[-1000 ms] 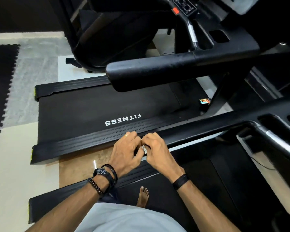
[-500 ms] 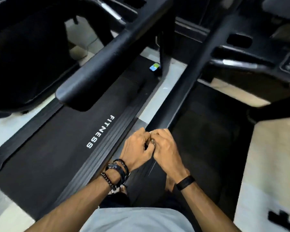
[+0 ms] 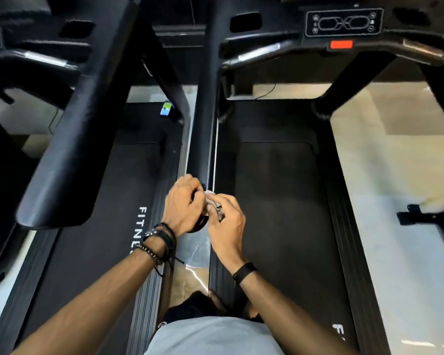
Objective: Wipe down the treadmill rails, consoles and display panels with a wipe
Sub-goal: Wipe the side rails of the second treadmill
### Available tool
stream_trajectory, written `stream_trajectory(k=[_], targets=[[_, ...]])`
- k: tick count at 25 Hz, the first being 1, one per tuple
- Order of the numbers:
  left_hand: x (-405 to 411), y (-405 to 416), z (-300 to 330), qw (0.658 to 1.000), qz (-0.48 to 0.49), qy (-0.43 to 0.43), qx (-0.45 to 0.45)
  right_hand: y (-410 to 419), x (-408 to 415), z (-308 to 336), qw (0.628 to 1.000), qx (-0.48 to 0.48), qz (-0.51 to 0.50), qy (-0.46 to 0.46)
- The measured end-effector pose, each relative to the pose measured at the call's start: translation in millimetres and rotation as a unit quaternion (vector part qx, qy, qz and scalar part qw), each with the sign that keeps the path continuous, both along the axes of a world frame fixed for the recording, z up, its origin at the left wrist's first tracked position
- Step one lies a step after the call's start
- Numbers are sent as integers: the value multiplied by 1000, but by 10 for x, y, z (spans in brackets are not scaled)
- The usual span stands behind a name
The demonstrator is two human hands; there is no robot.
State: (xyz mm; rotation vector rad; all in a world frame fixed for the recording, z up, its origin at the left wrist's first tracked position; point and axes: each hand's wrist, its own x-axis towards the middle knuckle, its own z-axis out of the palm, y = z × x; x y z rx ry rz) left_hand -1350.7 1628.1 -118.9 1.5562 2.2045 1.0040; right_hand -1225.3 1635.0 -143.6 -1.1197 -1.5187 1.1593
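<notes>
1. While both hands meet at the near end of the centre rail (image 3: 205, 119), the person stands in the gap between two treadmills, and the view now runs straight up that rail where a second ago it swung across the left belt.
2. Left hand (image 3: 183, 207): fingers curled, pinching the small pale wipe (image 3: 210, 195) from the left.
3. Right hand (image 3: 224, 221): fingers curled too, gripping the same wipe; the two hands touch, working it between them.
4. Both hands gripped it the same way half a second ago, so only the head has turned.
5. Wipe's place: just off the rail's rounded near end, not yet pressed flat on it.
6. Reading of that: he is lined up with the rail and seems to be readying the wipe, so the wiping stroke looks about to start.
7. Ahead, the right console (image 3: 344, 23) waits, well apart from the hands.
</notes>
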Motion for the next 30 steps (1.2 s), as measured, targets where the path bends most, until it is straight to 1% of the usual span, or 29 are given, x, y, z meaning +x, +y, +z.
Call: stream_trajectory(k=[3, 4, 6, 8, 10, 11, 15, 17, 19, 22, 24, 26, 29, 30], targets=[[54, 243, -40, 998, 54, -19, -11, -61, 55, -135, 992, -121, -36, 26], [96, 301, -48, 997, 73, -15, -18, -107, 66, -180, 983, -174, -37, 36], [146, 344, -74, 994, 110, 5, -17, -263, 44, -218, 954, -286, -32, 89], [160, 369, -122, 993, 113, 17, -9, -449, -21, -198, 910, -378, -67, 160], [143, 353, -154, 994, 111, 15, 1, -547, -137, -132, 849, -460, -125, 226], [130, 361, -157, 993, 114, 13, 4, -532, -224, -159, 824, -490, -151, 241], [131, 369, -163, 994, 110, 6, 15, -392, -510, -281, 740, -586, -227, 241], [136, 362, -157, 994, 106, 7, 23, -482, -486, -161, 718, -590, -235, 286], [134, 358, -152, 994, 110, 6, 23, -647, -455, -2, 711, -574, -222, 339], [115, 364, -159, 994, 113, 3, 14, -646, -604, -108, 704, -562, -283, 328], [122, 364, -146, 994, 111, -2, 18, -532, -669, -160, 681, -580, -324, 307], [136, 367, -147, 993, 114, -1, 25, -558, -634, -184, 685, -590, -310, 294], [124, 369, -167, 993, 114, 1, 18, -691, -514, -22, 682, -592, -245, 353], [115, 378, -176, 993, 114, 4, 13, -673, -537, -77, 677, -597, -253, 348]])
